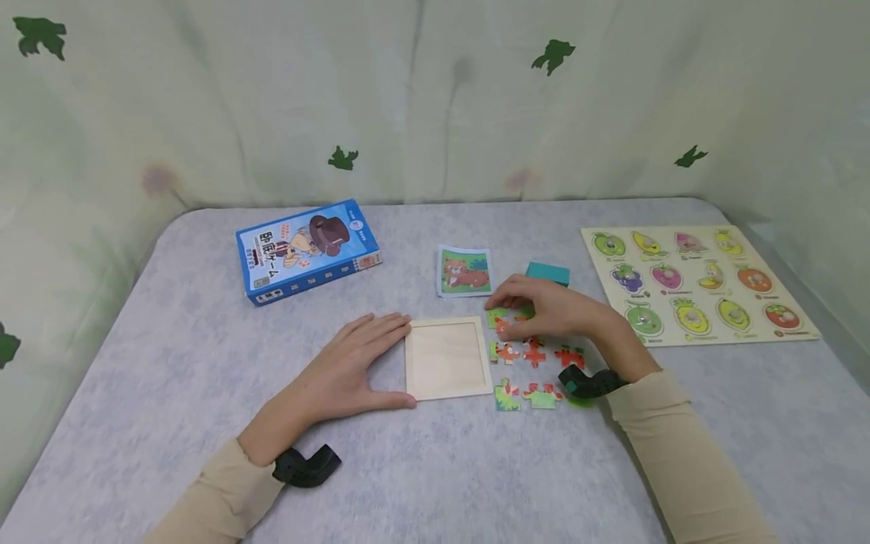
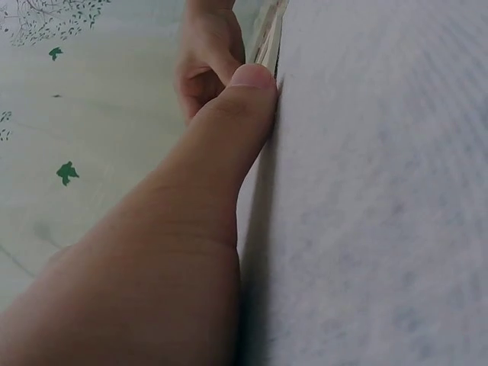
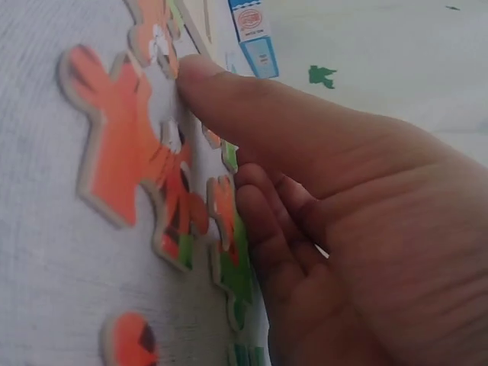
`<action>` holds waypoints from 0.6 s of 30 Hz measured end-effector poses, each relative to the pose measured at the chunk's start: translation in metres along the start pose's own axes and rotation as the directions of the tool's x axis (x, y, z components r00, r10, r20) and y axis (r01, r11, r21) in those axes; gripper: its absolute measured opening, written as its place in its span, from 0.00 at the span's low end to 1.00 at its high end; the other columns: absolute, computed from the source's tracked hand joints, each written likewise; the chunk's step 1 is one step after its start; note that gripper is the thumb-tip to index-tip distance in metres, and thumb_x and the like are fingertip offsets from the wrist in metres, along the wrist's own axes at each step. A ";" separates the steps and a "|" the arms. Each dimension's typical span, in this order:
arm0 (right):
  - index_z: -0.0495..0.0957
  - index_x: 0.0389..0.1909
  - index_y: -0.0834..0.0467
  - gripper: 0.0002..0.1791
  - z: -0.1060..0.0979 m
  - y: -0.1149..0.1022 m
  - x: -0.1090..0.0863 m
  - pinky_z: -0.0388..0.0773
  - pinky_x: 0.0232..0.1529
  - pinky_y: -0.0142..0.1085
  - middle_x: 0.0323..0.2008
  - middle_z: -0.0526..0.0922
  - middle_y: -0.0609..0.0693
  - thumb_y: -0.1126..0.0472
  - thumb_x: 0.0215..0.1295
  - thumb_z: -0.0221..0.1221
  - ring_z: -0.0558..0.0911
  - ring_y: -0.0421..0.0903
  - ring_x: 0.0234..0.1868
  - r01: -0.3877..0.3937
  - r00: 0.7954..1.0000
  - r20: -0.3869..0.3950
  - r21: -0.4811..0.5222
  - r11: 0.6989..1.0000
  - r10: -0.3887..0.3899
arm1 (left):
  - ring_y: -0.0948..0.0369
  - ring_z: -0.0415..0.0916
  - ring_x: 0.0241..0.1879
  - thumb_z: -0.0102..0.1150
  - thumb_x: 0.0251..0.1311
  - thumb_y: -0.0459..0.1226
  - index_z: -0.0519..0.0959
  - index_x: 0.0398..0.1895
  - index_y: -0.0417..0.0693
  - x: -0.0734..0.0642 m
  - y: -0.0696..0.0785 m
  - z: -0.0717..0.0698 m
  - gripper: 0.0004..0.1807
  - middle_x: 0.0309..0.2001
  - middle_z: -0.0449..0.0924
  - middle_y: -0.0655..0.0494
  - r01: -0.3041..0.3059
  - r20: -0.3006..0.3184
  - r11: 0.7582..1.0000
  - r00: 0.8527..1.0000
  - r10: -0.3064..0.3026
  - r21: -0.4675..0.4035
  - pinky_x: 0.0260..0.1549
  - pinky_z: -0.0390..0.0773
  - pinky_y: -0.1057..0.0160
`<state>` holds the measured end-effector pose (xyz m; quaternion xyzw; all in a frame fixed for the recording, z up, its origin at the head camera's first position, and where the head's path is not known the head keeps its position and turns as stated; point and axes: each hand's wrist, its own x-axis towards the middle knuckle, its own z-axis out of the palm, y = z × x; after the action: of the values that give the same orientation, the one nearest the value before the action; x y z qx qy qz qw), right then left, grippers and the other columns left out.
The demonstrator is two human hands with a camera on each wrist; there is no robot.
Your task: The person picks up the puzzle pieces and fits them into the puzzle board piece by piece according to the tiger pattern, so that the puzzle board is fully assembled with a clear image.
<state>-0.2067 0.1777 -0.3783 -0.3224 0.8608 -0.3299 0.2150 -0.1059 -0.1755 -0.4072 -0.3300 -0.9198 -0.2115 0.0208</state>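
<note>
In the head view a shallow square wooden tray (image 1: 448, 359) lies at the middle of the table. My left hand (image 1: 356, 370) spreads along its left side, fingertips at the upper left corner and thumb at the lower left one. The left wrist view shows that thumb (image 2: 244, 99) against the tray's edge. Over the upper rows of jigsaw pieces (image 1: 533, 353), right of the tray, my right hand (image 1: 553, 306) curves, thumb and index fingertip apart around a green and orange piece (image 1: 498, 320). Close by the right thumb (image 3: 229, 88) lie orange pieces (image 3: 118, 145).
A picture card stack (image 1: 465, 273) with a bear on top lies behind the tray. A teal block (image 1: 547, 273) sits behind my right hand. The blue game box (image 1: 309, 251) is at the back left, and a fruit puzzle board (image 1: 700, 283) fills the right side.
</note>
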 end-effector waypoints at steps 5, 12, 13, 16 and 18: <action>0.85 0.56 0.47 0.19 0.000 0.001 0.000 0.79 0.62 0.44 0.55 0.81 0.43 0.53 0.64 0.72 0.79 0.43 0.55 0.036 0.999 -0.023 -0.018 0.999 -0.036 | 0.53 0.59 0.78 0.69 0.50 0.69 0.66 0.77 0.43 0.001 0.000 -0.001 0.58 0.78 0.64 0.52 0.004 0.013 1.000 1.000 -0.004 0.000 0.79 0.53 0.45; 0.86 0.56 0.48 0.19 0.002 -0.001 0.000 0.81 0.54 0.42 0.53 0.83 0.42 0.53 0.65 0.71 0.79 0.41 0.49 0.087 0.994 -0.056 -0.116 0.989 -0.094 | 0.53 0.57 0.79 0.70 0.51 0.68 0.65 0.78 0.43 0.001 0.000 -0.001 0.58 0.78 0.63 0.52 0.013 0.027 1.000 1.000 -0.013 -0.001 0.80 0.51 0.46; 0.86 0.56 0.48 0.19 0.002 -0.001 0.001 0.81 0.54 0.42 0.53 0.83 0.42 0.53 0.65 0.71 0.78 0.41 0.49 0.087 0.994 -0.058 -0.125 0.988 -0.094 | 0.53 0.57 0.79 0.70 0.51 0.68 0.65 0.78 0.44 0.001 -0.001 -0.001 0.58 0.78 0.63 0.53 0.014 0.028 1.000 0.999 -0.014 0.000 0.80 0.51 0.46; 0.86 0.57 0.47 0.19 0.004 -0.003 0.001 0.81 0.52 0.41 0.53 0.83 0.41 0.53 0.65 0.70 0.78 0.40 0.48 0.080 0.994 -0.063 -0.152 0.985 -0.091 | 0.54 0.57 0.79 0.70 0.51 0.68 0.65 0.78 0.44 0.001 0.000 -0.001 0.58 0.78 0.63 0.53 0.016 0.033 1.000 0.999 -0.016 -0.002 0.80 0.50 0.46; 0.86 0.57 0.47 0.19 0.005 -0.005 0.001 0.81 0.51 0.40 0.52 0.83 0.41 0.52 0.65 0.70 0.78 0.40 0.47 0.073 0.994 -0.070 -0.185 0.980 -0.087 | 0.54 0.57 0.79 0.70 0.52 0.68 0.65 0.78 0.44 0.001 0.000 -0.001 0.58 0.79 0.63 0.53 0.016 0.035 1.000 0.999 -0.015 -0.003 0.80 0.50 0.46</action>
<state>-0.2023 0.1716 -0.3786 -0.3619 0.8814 -0.2705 0.1377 -0.1067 -0.1758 -0.4063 -0.3265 -0.9221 -0.2076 0.0027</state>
